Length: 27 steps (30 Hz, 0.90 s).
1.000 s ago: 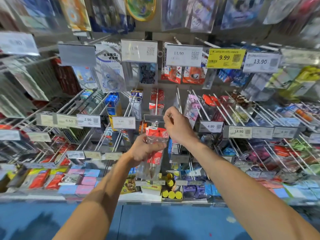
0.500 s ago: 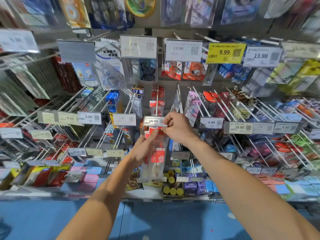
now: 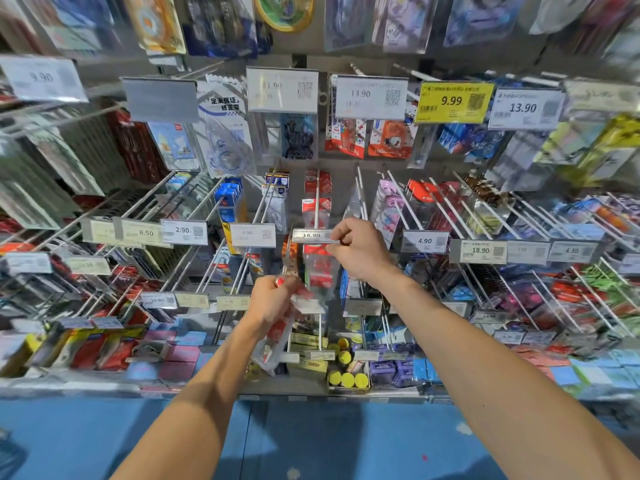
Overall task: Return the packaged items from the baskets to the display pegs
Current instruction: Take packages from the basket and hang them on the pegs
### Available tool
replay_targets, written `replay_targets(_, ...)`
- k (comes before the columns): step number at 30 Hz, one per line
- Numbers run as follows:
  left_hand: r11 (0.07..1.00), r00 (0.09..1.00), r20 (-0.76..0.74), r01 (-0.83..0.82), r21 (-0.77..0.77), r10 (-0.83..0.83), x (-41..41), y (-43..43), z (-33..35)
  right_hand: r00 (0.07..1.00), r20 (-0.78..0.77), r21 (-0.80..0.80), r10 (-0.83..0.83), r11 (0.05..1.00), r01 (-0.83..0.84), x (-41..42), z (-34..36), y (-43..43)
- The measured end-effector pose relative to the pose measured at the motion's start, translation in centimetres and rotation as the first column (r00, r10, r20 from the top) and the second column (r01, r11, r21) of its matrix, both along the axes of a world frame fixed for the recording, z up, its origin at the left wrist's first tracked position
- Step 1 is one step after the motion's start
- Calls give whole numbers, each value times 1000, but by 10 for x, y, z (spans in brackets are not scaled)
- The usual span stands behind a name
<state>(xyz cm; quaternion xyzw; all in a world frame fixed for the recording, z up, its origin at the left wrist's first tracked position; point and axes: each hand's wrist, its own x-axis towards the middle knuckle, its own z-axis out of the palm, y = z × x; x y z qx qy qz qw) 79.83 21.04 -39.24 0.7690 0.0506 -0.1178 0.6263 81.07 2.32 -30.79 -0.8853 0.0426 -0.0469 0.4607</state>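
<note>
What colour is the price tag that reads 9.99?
The 9.99 price tag is bright yellow, seen best in the head view.

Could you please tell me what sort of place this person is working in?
Most likely a stationery aisle in a retail shop: long metal display pegs hung with packaged goods, a white 16.90 price tag at a peg's end, and a yellow 9.99 sale tag.
</note>
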Motion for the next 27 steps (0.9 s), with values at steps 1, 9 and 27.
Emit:
replay_targets(1,998,998,23,57,14,-58,0,1,1,1000,-6,6,-1,1000,1,0,0,1)
replay_targets(9,988,972,181,145,54,-153,7,-7,9,994,-86,125,63,991,-52,3,6,0)
replay_targets(27,912,986,41,163,-377,-160,12,-22,23,999,-4,295,43,955,-40,5,19,1)
